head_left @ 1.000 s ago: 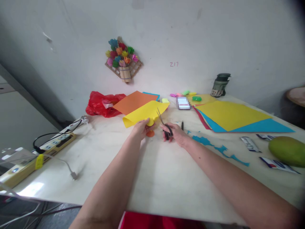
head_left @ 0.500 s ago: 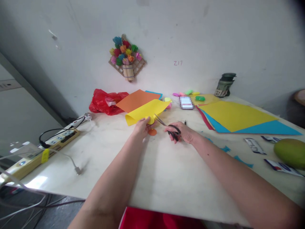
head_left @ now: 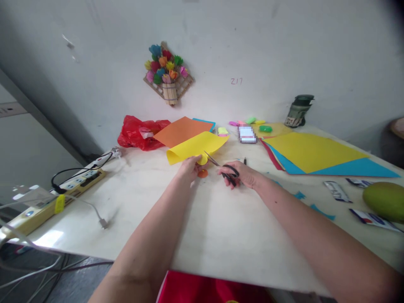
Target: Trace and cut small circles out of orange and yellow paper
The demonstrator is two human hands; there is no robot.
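Note:
A curled sheet of yellow paper (head_left: 195,146) is pinched at its near edge by my left hand (head_left: 191,167), which is closed. A rounded yellow piece (head_left: 203,158) sticks out by my fingertips; whether it is fully separate from the sheet I cannot tell. My right hand (head_left: 238,173) is wrapped round the black handles of the scissors (head_left: 232,171). Their metal blades point up and left, tips at the rounded piece. On the table just below lies a small orange paper circle (head_left: 203,173), partly beside my left fingers.
Orange paper (head_left: 183,131) and a red plastic bag (head_left: 139,134) lie behind. On the right are stacked coloured sheets (head_left: 315,153), blue scraps (head_left: 322,212), a green mango-like fruit (head_left: 385,201) and a bottle (head_left: 298,111). A phone (head_left: 247,134) lies at the back, a power strip (head_left: 72,183) left.
The yellow sheet and the rounded piece have shifted slightly to the right and turned a little with my left hand. My right hand and the scissors stay almost in place.

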